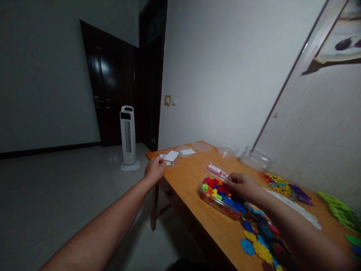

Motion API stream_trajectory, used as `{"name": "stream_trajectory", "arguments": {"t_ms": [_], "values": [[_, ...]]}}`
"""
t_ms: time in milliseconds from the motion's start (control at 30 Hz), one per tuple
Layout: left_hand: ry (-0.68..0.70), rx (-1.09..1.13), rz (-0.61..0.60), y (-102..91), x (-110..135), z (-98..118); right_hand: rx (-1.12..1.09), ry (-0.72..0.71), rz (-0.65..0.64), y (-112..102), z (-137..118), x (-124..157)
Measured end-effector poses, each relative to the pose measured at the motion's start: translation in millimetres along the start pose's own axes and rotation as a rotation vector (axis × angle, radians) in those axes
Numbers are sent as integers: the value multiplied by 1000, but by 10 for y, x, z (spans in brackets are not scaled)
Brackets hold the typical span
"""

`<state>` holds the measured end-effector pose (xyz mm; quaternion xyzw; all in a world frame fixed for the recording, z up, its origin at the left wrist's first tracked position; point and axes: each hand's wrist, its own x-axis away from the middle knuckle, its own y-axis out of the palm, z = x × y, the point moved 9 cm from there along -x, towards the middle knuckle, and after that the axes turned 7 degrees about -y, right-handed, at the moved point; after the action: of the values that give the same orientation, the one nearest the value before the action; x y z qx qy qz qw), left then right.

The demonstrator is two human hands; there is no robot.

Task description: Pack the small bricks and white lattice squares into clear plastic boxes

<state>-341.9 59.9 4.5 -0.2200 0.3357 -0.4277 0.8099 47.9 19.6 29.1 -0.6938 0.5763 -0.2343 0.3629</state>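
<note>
My left hand is at the table's far left corner, thumb and fingers pinched on the near corner of a white card. Under that card lie a clear plastic lid and more white paper. My right hand hovers at the far right rim of a clear plastic box. Its fingers are closed together, and what they hold, if anything, is hidden. Small red, blue, yellow, green and orange toy bricks fill the box. Behind it lies a clear lid with a red and white label.
Clear empty tubs stand along the wall. Coloured flower-shaped discs, white plastic pieces, yellow and purple pieces and green pieces spread over the table's right side. A white tower heater or fan stands on the floor.
</note>
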Motion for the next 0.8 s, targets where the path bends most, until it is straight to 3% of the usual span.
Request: {"name": "stream_trajectory", "arguments": {"t_ms": [100,233,400,567,800], "values": [[75,-43,58,-93,106,163,-42,-13,61,-77,-132,32],[261,7,78,-147,344,583,-64,-34,117,-130,-301,25],[475,122,-52,1,659,1060,32,5,103,-123,-288,0],[568,205,-243,172,937,1448,-22,25,109,-164,-241,48],[723,18,-429,406,1279,2084,58,-144,102,-172,-369,42]]}}
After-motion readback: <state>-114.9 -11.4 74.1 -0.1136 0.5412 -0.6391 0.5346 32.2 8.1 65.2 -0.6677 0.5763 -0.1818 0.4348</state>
